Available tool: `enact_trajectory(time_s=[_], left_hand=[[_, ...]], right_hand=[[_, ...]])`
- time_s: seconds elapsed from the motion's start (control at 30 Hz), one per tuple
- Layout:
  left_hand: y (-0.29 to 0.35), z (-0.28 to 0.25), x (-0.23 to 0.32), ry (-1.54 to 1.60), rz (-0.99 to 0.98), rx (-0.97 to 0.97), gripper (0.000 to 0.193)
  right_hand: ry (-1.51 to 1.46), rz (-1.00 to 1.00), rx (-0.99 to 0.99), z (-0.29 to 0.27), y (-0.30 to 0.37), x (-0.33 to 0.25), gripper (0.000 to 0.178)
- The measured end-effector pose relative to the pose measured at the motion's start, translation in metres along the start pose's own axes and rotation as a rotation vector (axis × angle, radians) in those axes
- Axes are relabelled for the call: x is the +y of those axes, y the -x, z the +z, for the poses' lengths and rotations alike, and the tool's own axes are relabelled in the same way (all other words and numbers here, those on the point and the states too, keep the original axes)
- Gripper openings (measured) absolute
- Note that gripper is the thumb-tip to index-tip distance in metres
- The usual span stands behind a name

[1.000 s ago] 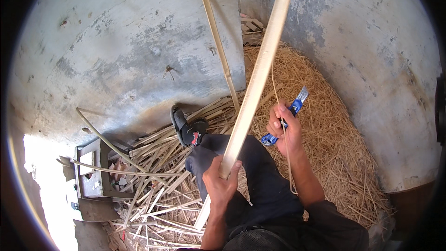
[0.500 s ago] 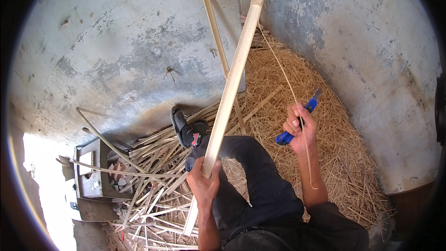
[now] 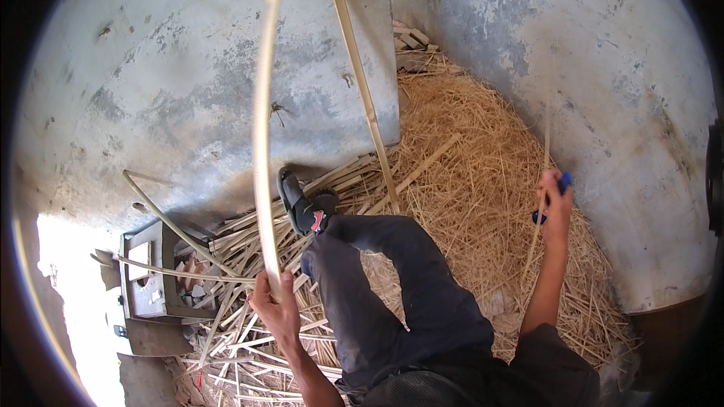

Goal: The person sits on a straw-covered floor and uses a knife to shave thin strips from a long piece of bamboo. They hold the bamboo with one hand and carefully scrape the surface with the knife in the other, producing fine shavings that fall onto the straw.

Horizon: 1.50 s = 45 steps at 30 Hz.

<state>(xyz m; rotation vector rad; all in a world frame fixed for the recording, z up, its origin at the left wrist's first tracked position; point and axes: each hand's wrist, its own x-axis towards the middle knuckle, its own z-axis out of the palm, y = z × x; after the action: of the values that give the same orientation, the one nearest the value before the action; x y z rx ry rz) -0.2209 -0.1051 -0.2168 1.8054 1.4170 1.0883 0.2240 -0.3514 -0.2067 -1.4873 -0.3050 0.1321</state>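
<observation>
Slat of pale, flat, bamboo-like material rises nearly upright before a weathered grey wall, well apart from a thin, pale, flexible sliver at right. Handling the 2 pieces well would seem to call for a firm hold low on the slat, a light grip on the sliver so that it does not snap, and the blue-handled hand tool angled away from the dark-trousered legs. The left hand is closed narrowly around the slat's lower end, thumb along its edge. The right hand, raised above the heap of straw-coloured shavings, is curled around both sliver and tool; whether a blade is out cannot be told.
</observation>
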Motion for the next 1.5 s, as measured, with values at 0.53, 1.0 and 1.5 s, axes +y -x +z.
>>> enact_trajectory(time_s=[0.53, 1.0, 1.5], left_hand=[[0.036, 0.082, 0.065, 0.523, -0.059, -0.848, 0.029], [0.023, 0.069, 0.07, 0.265, 0.208, -0.725, 0.051], [0.047, 0.068, 0.125, 0.142, 0.194, -0.392, 0.04]], right_hand=[[-0.282, 0.093, -0.755, 0.117, 0.076, -0.02, 0.05], [-0.528, 0.103, -0.554, 0.123, 0.057, -0.032, 0.038], [0.182, -0.603, -0.646, 0.107, 0.094, -0.033, 0.032]])
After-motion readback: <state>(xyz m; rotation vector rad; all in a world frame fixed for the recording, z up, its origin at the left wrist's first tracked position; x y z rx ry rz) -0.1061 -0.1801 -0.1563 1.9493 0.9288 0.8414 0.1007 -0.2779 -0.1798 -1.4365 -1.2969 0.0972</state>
